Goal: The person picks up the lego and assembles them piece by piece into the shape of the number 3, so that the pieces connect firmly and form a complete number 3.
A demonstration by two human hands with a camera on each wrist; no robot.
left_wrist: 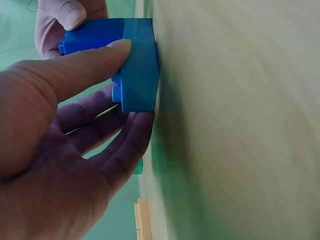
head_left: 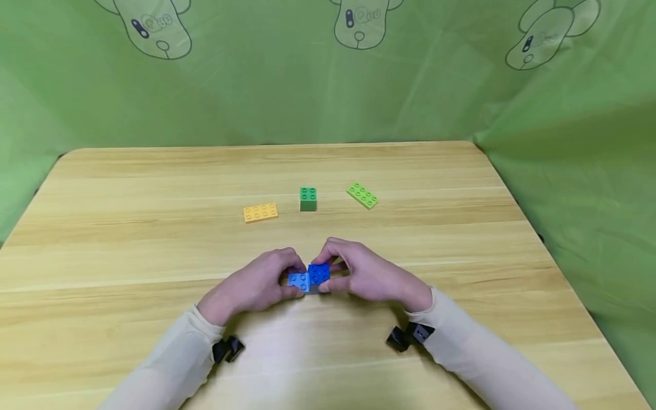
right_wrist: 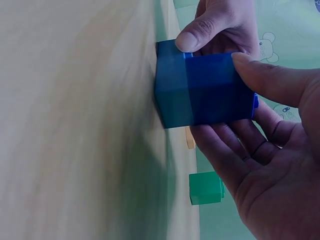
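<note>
A light blue brick lies on the table near its middle, and a dark blue brick sits on top of its right part. The left hand grips the light blue brick at its left end, thumb on the near side. With thumb and fingers the right hand pinches the dark blue brick from the right. In the right wrist view the two bricks meet face to face, with the light blue one against the table.
Beyond the hands lie a yellow-orange flat brick, a green brick and a lime flat brick. Green cloth hangs behind the wooden table. Black devices are worn at both wrists.
</note>
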